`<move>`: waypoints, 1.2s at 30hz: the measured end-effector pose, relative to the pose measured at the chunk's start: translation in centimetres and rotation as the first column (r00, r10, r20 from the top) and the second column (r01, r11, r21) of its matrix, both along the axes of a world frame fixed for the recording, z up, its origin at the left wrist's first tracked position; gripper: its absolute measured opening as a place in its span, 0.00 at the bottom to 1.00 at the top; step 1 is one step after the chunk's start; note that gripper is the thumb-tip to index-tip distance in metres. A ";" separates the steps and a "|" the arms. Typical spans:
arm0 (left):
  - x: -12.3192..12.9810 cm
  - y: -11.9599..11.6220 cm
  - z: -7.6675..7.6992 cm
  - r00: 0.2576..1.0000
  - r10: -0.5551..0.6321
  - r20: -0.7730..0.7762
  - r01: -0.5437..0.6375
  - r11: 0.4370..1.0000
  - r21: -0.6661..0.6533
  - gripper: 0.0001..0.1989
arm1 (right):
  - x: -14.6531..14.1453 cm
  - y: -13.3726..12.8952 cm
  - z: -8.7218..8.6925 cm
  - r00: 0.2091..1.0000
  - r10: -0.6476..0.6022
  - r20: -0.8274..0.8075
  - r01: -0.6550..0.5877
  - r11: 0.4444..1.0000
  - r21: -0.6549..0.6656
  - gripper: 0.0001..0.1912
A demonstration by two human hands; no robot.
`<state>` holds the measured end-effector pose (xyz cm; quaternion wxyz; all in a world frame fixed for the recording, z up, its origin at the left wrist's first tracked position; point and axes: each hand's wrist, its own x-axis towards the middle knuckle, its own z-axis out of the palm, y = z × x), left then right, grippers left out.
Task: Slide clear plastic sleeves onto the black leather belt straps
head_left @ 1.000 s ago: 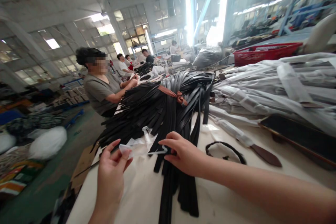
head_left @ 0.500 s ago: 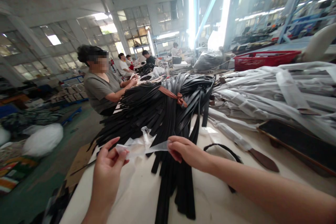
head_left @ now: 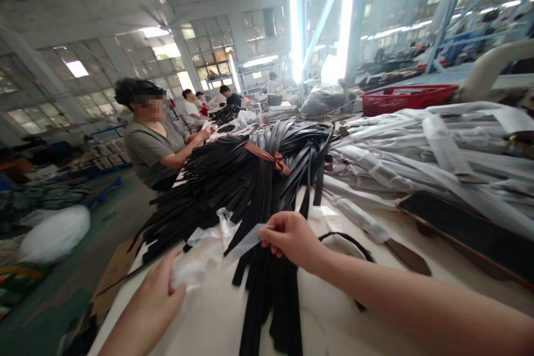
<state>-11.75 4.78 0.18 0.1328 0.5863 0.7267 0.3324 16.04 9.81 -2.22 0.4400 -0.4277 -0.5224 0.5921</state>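
My right hand (head_left: 287,239) pinches one end of a translucent plastic strip (head_left: 244,242), which slants down to the left in front of dark straps. Lower on the left, my left hand (head_left: 154,303), smeared by motion, curls its thumb and fingers about a crumpled piece of clear plastic film (head_left: 194,270). A gap separates the two plastic pieces. More clear plastic (head_left: 225,222) lies on the table just beyond my hands. Behind it spreads a large bundle of black straps (head_left: 217,178), bound with a brown tie (head_left: 277,162); several strap ends hang toward me.
White-wrapped straps (head_left: 384,161) with brown ends are heaped on the right. Near them lie a dark board (head_left: 467,233) and a black loop (head_left: 354,242). A red basket (head_left: 409,99) stands behind. Across the table at left, a co-worker (head_left: 154,144) handles something small.
The plastic stretched between my hands is now in separate pieces. My left hand has moved down and left with its piece; the right keeps its strip, which now slants downward. The view has shifted slightly.
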 end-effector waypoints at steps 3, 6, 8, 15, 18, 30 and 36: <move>1.9 -0.1 0.2 0.993 0.116 0.019 -0.118 0.965 0.235 0.29 | -0.6 -1.9 0.0 0.971 0.047 0.235 -0.093 0.978 0.185 0.06; 6.2 -1.4 0.2 0.909 -0.187 0.372 0.145 0.980 0.137 0.30 | -1.7 -4.0 -0.4 0.951 0.165 0.260 -0.209 0.967 0.148 0.04; 8.6 -2.3 -0.2 0.839 -0.270 0.473 0.266 0.961 0.078 0.26 | -2.5 -4.9 -0.6 0.955 0.250 0.160 -0.261 0.964 0.046 0.07; 8.2 -2.1 -1.5 0.903 -0.138 0.407 0.123 0.990 0.065 0.17 | -2.3 -4.1 -0.2 0.910 0.413 0.010 -0.414 0.910 0.014 0.13; 7.2 -1.3 -1.3 0.866 -0.114 0.486 0.091 0.993 0.072 0.22 | -1.5 -2.0 0.0 0.911 0.166 0.378 -0.316 0.869 0.381 0.17; 6.6 -1.5 -0.1 0.675 -0.100 0.731 0.155 0.988 -0.008 0.28 | -0.8 0.5 -0.9 0.601 -0.019 0.799 -0.650 0.570 0.503 0.11; 6.6 -1.2 -0.1 0.690 -0.088 0.718 0.169 0.985 -0.041 0.39 | -0.7 1.0 -1.6 0.693 -0.162 0.703 -0.545 0.520 0.658 0.08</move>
